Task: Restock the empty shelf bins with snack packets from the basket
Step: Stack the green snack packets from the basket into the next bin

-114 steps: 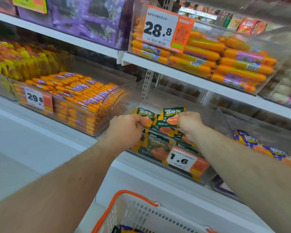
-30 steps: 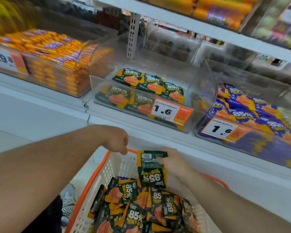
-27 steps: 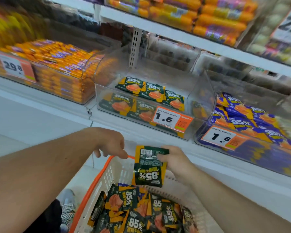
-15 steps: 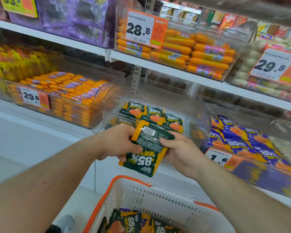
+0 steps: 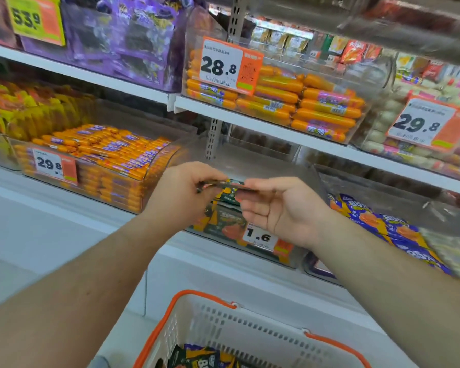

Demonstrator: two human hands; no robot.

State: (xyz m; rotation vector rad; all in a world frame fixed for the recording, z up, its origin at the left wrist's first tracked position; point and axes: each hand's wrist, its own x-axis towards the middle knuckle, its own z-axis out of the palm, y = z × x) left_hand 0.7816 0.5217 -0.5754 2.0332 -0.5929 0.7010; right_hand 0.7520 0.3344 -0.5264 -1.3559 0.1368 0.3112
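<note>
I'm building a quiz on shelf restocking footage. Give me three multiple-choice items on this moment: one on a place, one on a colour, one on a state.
1. Where is the snack packet held?
A. inside the basket
B. above the clear bin tagged 1.6
C. on the top shelf

2. What colour is the basket's rim?
A. orange
B. blue
C. black

3. How is the packet held?
A. left hand alone
B. lying loose on the shelf
C. pinched between both hands

Answers:
1 B: it hangs over the clear bin, well above the basket.
2 A: the rim is orange over white walls.
3 C: the left hand and the right hand each grip one end.
</note>
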